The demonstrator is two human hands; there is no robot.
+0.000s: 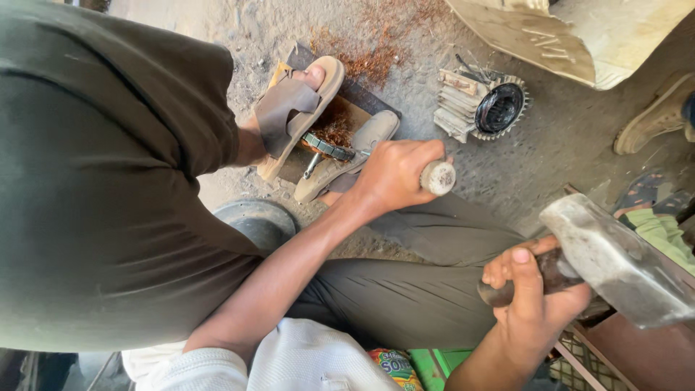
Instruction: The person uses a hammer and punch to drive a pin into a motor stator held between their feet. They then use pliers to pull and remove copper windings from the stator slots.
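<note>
The left hand [394, 174] is closed around a chisel [434, 177], a round steel rod with a mushroomed, pale butt end. Its long axis runs from that butt near the hand down and left toward a ringed metal part [329, 145] pinned between two tan sandals [300, 108] on a flat board [347, 87]; the tip looks buried there, though it is hard to see. The right hand [532, 297] grips the dark handle of a hammer [615, 261], its worn grey head raised near right. Rusty copper-coloured shreds [376, 51] lie beyond, and a toothed round motor part [485, 108] sits far right.
</note>
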